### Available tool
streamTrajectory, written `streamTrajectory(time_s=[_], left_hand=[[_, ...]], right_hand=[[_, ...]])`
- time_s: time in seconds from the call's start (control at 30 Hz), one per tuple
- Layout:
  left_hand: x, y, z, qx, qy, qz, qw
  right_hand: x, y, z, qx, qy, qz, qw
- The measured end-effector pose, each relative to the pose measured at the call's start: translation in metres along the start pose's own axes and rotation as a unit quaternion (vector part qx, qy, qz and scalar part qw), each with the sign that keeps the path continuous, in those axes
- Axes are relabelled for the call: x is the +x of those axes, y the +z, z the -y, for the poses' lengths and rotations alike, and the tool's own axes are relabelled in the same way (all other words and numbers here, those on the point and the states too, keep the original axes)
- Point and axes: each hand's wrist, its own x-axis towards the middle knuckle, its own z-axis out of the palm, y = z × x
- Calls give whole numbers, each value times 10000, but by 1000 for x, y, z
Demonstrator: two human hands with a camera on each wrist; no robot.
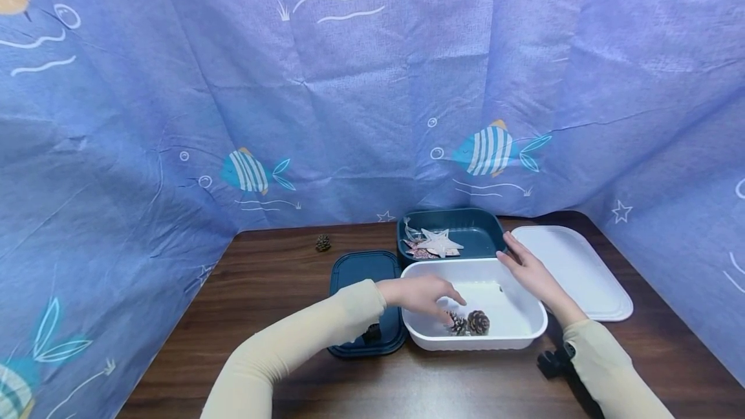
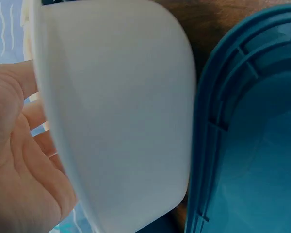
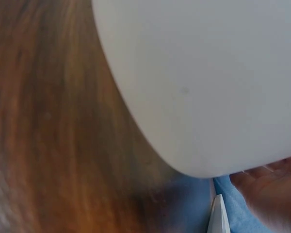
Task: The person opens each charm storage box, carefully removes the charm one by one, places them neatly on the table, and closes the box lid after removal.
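Note:
My left hand [image 1: 421,296] reaches over the near rim side into a white bin [image 1: 524,343], its fingers spread and pointing down. Inside lie two pine cones: one [image 1: 478,322] stands clear of the hand, the other [image 1: 458,324] sits right at the fingertips. In the left wrist view the bin's pale wall [image 2: 116,116] hides part of the fingers. At the far right corner of the bin, my right hand [image 1: 532,273] lies with fingers extended along the rim. The right wrist view shows that hand [image 3: 274,191] partly behind the bin's outer wall [image 3: 208,87].
Behind the white bin stands a dark teal bin [image 1: 477,235] with a white star ornament [image 1: 440,242] and red-patterned ornaments. A teal lid [image 1: 363,268] lies left, under my left forearm. To the right is a white lid [image 1: 567,264]. Another pine cone [image 1: 323,242] rests on the table [image 1: 273,290].

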Motion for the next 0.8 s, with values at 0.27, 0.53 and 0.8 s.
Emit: streamTrajectory(time_s=[0.27, 0.53, 0.8], left_hand=[[2, 12, 4, -71, 42, 172, 9998], [4, 18, 3, -26, 103, 193, 9998], [7, 21, 2, 70, 220, 120, 9997]], right_hand=[[-1, 0, 1, 26, -8, 1, 10000], [0, 0, -1, -14, 7, -7, 10000], [0, 0, 0, -13, 49, 18, 10000]])
